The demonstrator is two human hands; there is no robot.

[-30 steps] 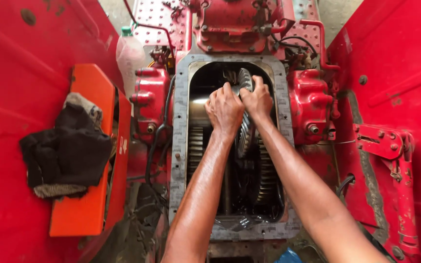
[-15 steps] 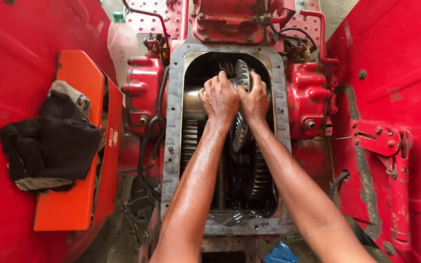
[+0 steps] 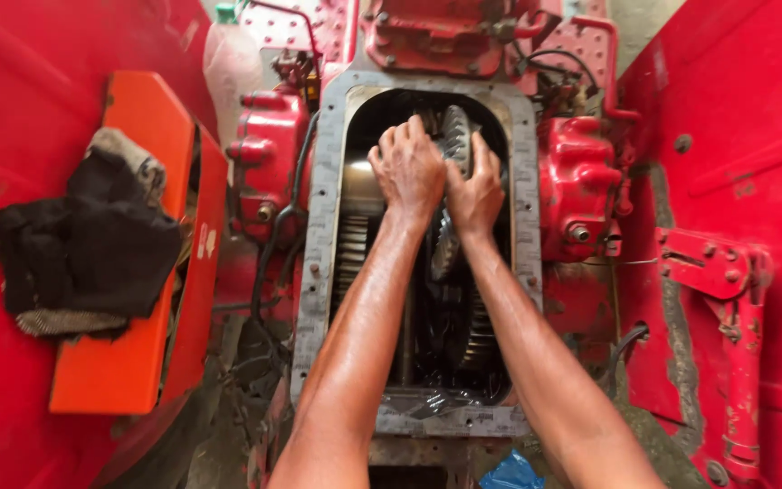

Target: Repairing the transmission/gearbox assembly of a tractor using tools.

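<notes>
Both hands stay clamped on the big gear (image 3: 452, 145) standing upright in the open gearbox (image 3: 319, 226), the left hand (image 3: 409, 167) draped over its top, the right hand (image 3: 474, 195) pressed to its side; over the past second they have barely shifted, the gear still unlifted, a dark rag (image 3: 83, 244) lying on the orange panel (image 3: 128, 362) nearby

Two hands are seen: left hand (image 3: 409, 167), right hand (image 3: 474, 195). One large gear (image 3: 456, 136), one dark cloth (image 3: 83, 244), one orange box (image 3: 128, 362) are counted.

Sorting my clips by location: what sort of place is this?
Probably a vehicle repair workshop: both hands reach into an open gearbox housing at a large gear, between red fenders, with a dark rag nearby.
</notes>
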